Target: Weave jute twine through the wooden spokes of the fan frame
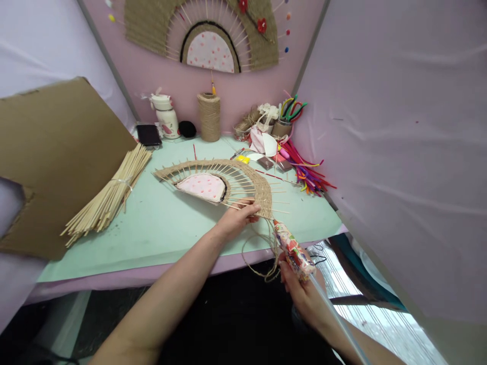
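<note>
A half-made woven fan [224,183] of thin sticks and jute twine, with a pink dotted fabric centre, lies on the green mat [163,228]. My left hand [238,218] pinches the fan's lower right sticks near the woven band. My right hand [300,289] is closed around a glue gun [292,249] wrapped in floral paper; its nozzle points at the fan's lower right corner. Loose jute twine [262,253] hangs in loops off the table edge between my hands.
A bundle of thin sticks [110,195] lies at left beside a cardboard sheet [57,152]. At the back stand a twine spool [209,116], a white cup [166,116] and a phone [148,135]. Coloured pipe cleaners [306,170] lie at right. A finished fan [207,33] hangs on the pink wall.
</note>
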### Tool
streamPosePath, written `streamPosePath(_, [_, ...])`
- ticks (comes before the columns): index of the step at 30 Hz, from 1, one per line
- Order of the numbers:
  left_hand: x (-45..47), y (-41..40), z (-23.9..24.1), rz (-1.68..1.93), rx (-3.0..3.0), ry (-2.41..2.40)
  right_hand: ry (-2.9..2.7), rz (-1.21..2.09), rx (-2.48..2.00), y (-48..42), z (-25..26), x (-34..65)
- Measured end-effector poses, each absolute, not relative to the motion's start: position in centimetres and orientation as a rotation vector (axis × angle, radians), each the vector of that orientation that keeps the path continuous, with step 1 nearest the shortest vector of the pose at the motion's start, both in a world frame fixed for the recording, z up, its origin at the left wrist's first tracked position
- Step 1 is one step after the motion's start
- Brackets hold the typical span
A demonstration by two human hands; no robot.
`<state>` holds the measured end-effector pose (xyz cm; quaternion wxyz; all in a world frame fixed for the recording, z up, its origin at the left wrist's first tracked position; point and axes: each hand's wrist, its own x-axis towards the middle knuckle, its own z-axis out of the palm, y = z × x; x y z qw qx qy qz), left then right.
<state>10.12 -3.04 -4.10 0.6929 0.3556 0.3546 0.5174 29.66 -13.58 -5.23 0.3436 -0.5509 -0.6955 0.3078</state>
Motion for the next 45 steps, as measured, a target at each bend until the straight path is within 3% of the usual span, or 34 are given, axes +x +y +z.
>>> streamPosePath(45, [10.1,-3.1,-4.1,1.164,0.746,0.775,-1.782,0.728,-1.446,-13.0,-5.2,28.4])
